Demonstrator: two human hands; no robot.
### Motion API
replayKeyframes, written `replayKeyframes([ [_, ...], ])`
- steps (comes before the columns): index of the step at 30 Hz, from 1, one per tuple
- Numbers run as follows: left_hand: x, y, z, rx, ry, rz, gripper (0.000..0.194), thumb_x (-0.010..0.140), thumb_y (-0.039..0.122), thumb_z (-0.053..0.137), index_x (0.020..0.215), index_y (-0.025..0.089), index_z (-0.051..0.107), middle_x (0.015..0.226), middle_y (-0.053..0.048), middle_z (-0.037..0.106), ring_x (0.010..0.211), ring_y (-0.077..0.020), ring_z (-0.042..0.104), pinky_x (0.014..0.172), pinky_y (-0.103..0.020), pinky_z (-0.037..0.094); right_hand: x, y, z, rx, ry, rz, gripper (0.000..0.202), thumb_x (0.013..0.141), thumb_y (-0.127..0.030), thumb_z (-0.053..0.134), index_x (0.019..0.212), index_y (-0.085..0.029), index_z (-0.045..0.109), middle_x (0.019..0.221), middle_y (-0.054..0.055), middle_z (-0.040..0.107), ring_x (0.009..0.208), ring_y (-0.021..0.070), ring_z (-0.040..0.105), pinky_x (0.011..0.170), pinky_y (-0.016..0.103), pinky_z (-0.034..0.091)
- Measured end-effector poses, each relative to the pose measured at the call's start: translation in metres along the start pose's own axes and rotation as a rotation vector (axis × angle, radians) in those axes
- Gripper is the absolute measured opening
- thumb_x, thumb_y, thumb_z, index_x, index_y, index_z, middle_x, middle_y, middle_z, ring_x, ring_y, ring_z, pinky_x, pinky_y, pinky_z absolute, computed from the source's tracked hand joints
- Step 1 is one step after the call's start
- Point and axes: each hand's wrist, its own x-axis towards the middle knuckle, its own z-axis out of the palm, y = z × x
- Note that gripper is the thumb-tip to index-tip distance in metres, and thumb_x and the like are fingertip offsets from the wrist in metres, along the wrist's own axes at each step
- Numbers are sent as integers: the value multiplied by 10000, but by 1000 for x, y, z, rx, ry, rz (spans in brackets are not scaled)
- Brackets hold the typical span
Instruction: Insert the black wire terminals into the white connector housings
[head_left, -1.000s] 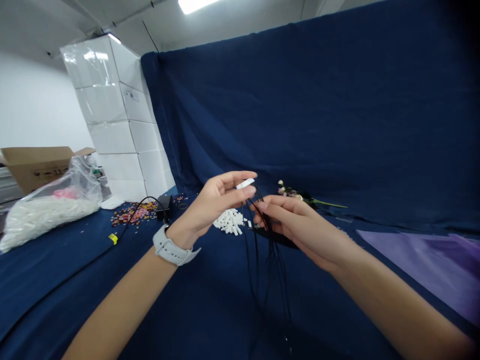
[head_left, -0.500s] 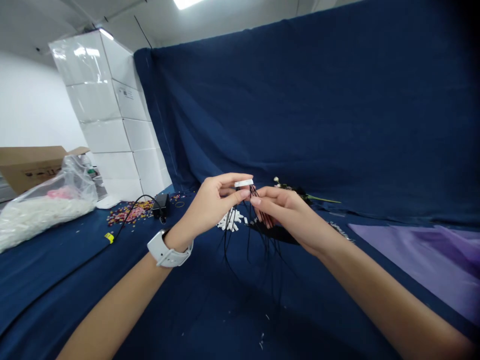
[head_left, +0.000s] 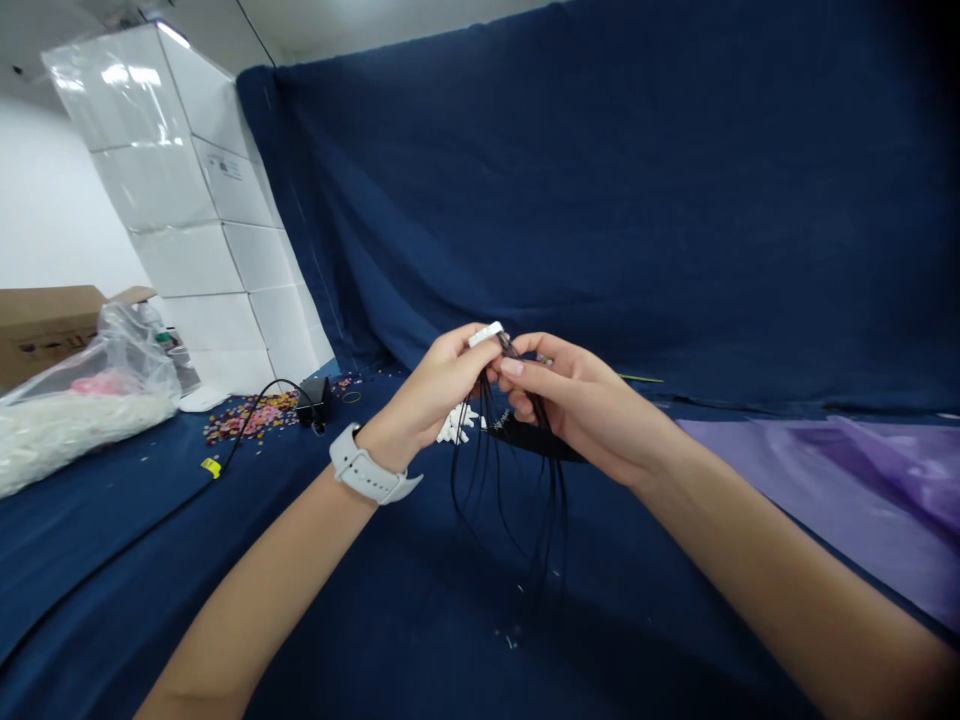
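Between thumb and fingers, my left hand (head_left: 442, 385) grips a small white bar (head_left: 486, 334), raised above the blue cloth. Thin black strands (head_left: 555, 490) hang in a loose bunch from around the bar; I cannot make out how they are joined to it. My right hand (head_left: 570, 395) is closed on some of these strands, its thumb and index finger pinched just right of the bar. Behind the hands lies a heap of small white pieces (head_left: 456, 425), partly hidden. A dark flat bundle (head_left: 536, 438) rests on the cloth beside it, mostly covered by my right hand.
Colourful beads or sequins (head_left: 251, 418) are scattered at left, near a black power adapter (head_left: 313, 400) and its cable (head_left: 142, 528). A clear bag of white material (head_left: 86, 435) and stacked white boxes (head_left: 199, 260) stand farther left. Purple sheeting (head_left: 802, 490) lies at right.
My left hand has turned, tilting the white bar upward at its right end. The right hand stays beside it on the black strands. The camera view has shifted a little.
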Motion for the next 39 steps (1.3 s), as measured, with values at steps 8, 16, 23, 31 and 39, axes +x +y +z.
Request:
replayKeyframes([
  [8, 49, 46, 3, -101, 146, 105, 221, 878, 175, 488, 662, 174, 539, 573, 30, 506, 467, -49, 450, 456, -163, 362, -6, -15, -23, -184, 12, -11, 189, 817, -303, 646, 817, -146, 541, 635, -46, 481, 525, 35, 406, 495, 195, 298],
  [16, 43, 33, -44, -388, 367, -54, 181, 834, 74, 457, 734, 158, 582, 641, -29, 652, 557, -86, 602, 520, -169, 471, -15, 22, -66, -491, -144, 63, 339, 917, -451, 506, 851, -130, 590, 664, -32, 539, 562, 70, 490, 582, 238, 446],
  [23, 28, 12, -34, -397, 306, -90, 181, 871, 100, 444, 774, 134, 594, 696, -43, 685, 613, -92, 636, 588, -191, 511, 4, 37, -59, -514, -46, -49, 616, 817, -365, 665, 1363, -210, 426, 1343, 113, 471, 1248, 279, 438, 1049, 550, 339],
  [31, 30, 29, 4, -267, 151, -49, 218, 898, 213, 486, 796, 115, 651, 759, -83, 720, 654, -139, 666, 572, -216, 498, 42, 31, 15, -161, -193, -124, 318, 895, -390, 561, 1085, -134, 575, 954, 44, 632, 844, 142, 615, 803, 362, 524],
  [39, 33, 24, -69, -314, 436, 11, 182, 853, 43, 450, 917, 151, 582, 758, -18, 678, 669, -70, 632, 626, -156, 493, 12, 60, 1, -134, -227, 132, 356, 939, -468, 456, 963, -131, 569, 665, -40, 505, 518, 55, 450, 509, 207, 422],
])
